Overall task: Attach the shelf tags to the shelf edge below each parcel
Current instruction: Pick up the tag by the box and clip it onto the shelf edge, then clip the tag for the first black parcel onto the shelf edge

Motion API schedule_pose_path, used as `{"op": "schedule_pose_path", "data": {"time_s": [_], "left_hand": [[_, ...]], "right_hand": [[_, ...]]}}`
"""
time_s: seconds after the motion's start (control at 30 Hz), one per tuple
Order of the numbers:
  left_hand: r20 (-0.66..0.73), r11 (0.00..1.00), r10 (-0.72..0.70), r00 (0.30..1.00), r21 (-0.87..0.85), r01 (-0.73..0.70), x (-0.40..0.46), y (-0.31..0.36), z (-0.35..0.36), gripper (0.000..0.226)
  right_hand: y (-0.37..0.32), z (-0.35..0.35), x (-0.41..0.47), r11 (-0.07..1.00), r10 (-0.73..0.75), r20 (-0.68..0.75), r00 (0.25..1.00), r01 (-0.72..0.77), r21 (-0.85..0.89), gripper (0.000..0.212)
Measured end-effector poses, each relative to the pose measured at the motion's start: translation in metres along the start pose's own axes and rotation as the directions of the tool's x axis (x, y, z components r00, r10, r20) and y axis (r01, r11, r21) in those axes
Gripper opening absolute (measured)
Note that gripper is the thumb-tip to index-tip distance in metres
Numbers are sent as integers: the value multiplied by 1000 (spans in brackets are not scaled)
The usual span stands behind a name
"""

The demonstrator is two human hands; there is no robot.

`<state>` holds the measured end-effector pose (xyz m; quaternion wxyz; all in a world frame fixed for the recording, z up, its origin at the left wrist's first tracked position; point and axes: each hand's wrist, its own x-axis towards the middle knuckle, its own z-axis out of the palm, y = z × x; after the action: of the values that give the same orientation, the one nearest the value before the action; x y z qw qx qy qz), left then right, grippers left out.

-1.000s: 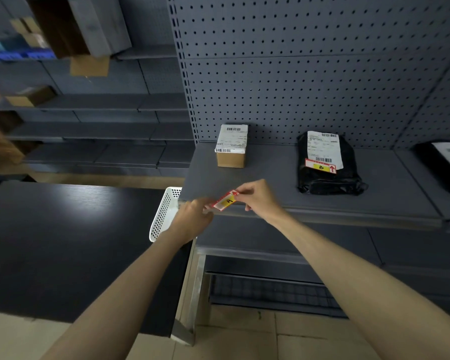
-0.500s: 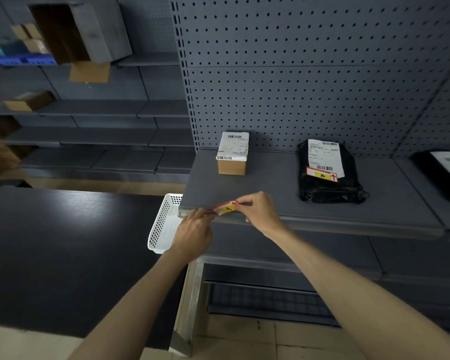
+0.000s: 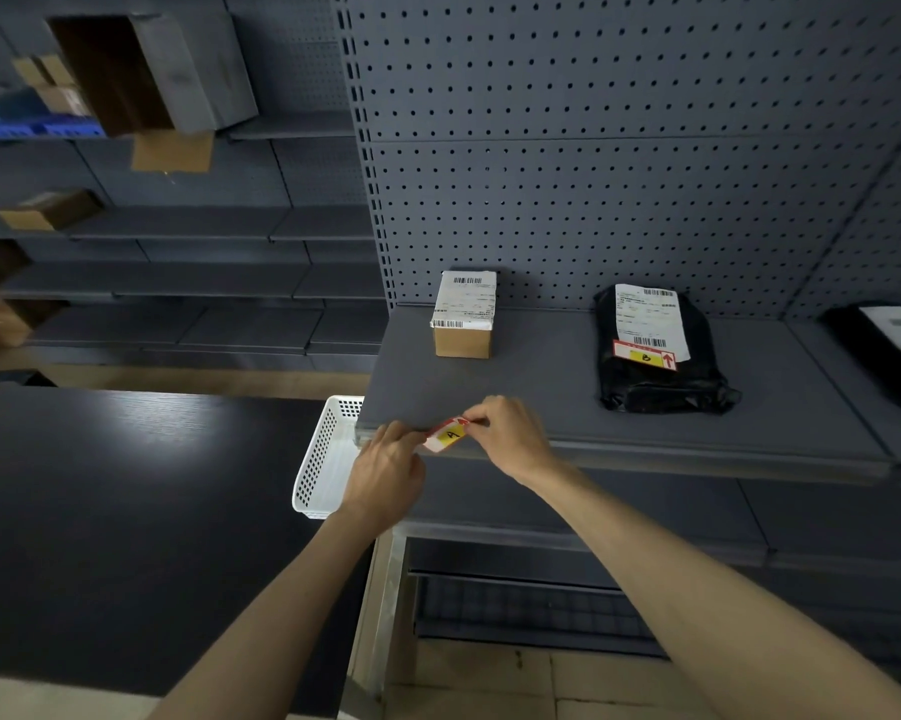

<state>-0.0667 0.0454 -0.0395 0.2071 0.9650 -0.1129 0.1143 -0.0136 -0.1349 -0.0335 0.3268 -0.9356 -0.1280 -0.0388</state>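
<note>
Both hands are working at the front lip of the grey metal shelf (image 3: 567, 407), directly in front of the small brown cardboard parcel with a white shipping label (image 3: 464, 320). The left hand (image 3: 386, 472) is pinching the lower left end of a small rectangular shelf tag (image 3: 449, 433), and the right hand (image 3: 510, 436) is pinching its upper right end, fingertips closed on the card. The tag is showing a red border, a yellow centre patch with a handwritten black "A", and a white strip along its lower edge; it is sitting tilted, left end lower, against the shelf edge (image 3: 697, 454). Whether it is already seated in the edge strip cannot be told. Further right on the same shelf a black plastic mailer bag (image 3: 661, 379) is lying flat, carrying a white label and a second red-and-yellow tag marked "B" with a red arrow (image 3: 645, 354) resting on top of it. A white perforated plastic basket (image 3: 318, 459) is sitting on the dark wood-grain table (image 3: 126, 511), just left of the shelf end and beside the left hand. Grey pegboard backing (image 3: 593, 174) is rising behind the parcels.
</note>
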Motion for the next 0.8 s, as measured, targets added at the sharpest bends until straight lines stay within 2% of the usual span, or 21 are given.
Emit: {"op": "schedule_pose_path", "data": {"time_s": [0.07,0.23,0.33,0.5,0.7,0.8], "left_hand": [[-7,1000,-4,1000,-7,4,0,1,-1,34],[-31,999,6,1000,38,-5,4,10,-10,16],[-73,998,41,997,48,-37,18,30,-16,4],[-93,993,116,989,26,-114,52,93,-10,11],[14,981,194,981,29,-194,102,167,29,14],[76,965,251,965,57,-255,134,198,53,15]], "right_hand": [[-1,-2,0,1000,-3,10,1000,3,-24,17],[-2,-22,-12,999,21,32,999,-20,-31,48],[12,-48,-22,993,15,10,1000,-14,-114,41],[49,-107,-38,974,53,-98,994,-73,-215,32],[105,-171,-60,927,75,-222,972,-150,-344,32],[135,-198,-58,905,63,-218,974,-148,-399,32]]}}
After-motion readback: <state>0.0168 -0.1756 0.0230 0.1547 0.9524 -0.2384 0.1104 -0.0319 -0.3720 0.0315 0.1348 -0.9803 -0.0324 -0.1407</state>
